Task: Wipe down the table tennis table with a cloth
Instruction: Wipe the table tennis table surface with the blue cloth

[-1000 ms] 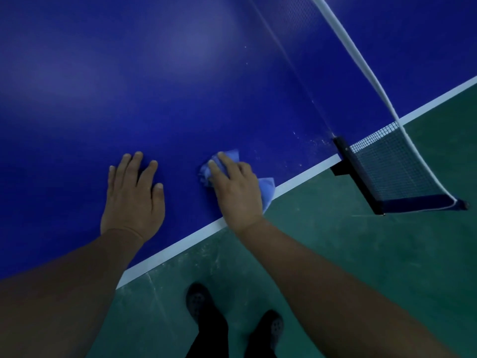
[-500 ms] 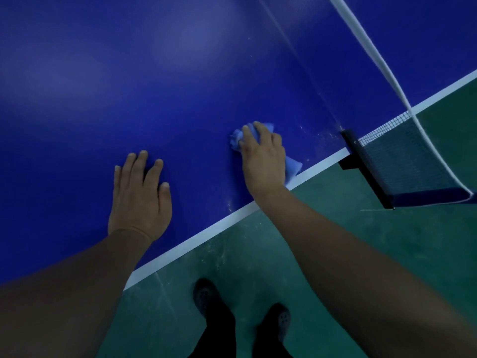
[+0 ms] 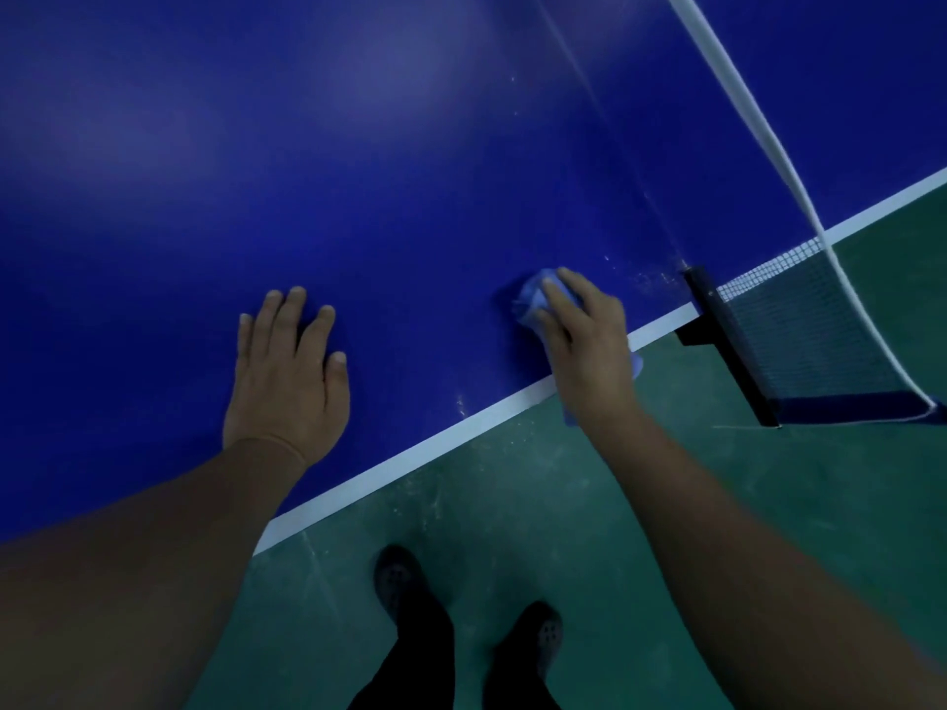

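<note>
Right hand clutches the bunched blue cloth at the tabletop edge near the net post — white specks remain there; left hand rests flat, released — much surface seems left.

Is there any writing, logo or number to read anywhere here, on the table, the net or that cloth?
None can be read: the blue table, net, black net clamp and the cloth under the right hand show no text.
</note>
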Tool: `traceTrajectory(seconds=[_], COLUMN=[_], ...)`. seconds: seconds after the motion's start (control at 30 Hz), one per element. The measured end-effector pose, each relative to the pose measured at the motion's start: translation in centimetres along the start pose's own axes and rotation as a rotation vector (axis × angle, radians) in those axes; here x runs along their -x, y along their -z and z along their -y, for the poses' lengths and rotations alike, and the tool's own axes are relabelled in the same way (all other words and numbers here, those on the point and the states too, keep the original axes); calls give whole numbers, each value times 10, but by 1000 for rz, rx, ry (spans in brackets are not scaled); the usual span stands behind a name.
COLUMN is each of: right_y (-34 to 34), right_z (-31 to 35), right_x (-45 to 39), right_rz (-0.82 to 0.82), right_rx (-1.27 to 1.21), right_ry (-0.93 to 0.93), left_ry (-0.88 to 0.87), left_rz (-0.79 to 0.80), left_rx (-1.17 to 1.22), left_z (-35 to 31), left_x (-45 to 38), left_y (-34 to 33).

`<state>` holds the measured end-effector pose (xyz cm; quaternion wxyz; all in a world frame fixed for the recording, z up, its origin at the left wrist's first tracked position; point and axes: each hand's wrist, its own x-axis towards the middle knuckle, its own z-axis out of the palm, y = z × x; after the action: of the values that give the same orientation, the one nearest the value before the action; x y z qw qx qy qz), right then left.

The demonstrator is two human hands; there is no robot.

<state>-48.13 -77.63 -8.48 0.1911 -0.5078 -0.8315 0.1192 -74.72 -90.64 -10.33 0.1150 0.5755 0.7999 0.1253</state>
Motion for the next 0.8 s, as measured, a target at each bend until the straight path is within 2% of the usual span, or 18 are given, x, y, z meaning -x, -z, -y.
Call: traceTrajectory(seconds=[0.1,0.2,0.27,0.37,0.43,0.47,0.57,0.7,0.77,0.8], right_y=[-24,-30,-22,6,30,41,44,-11,-36,-44], right_z=[11,31,34,13,-15,-26,-32,28,61,73], right_x=[-39,-38,-14,23,35,35,11,-29,-34,-29], right_rz=[56,196,345,539,558,529,397,254,227,235], right_rx=[80,33,-32,-44,35,23,-18,-68,-109,-124], right_ry=[36,366,607,914,1048,1023,774,487,430,465], left_ry=[12,8,4,-2,-5,-5,-2,-4,-3,-5], left_rz=[1,-5,-9,-12,-6,-3,4,2,-6,-11], left_rx=[-9,6,9,16,20,18,7,9,11,19], left_z=[1,2,2,3,3,3,3,3,2,3], left_x=[0,0,0,1,1,1,1,1,1,1], left_y=[-1,-1,-1,-1,-2,-2,-1,0,-1,-1])
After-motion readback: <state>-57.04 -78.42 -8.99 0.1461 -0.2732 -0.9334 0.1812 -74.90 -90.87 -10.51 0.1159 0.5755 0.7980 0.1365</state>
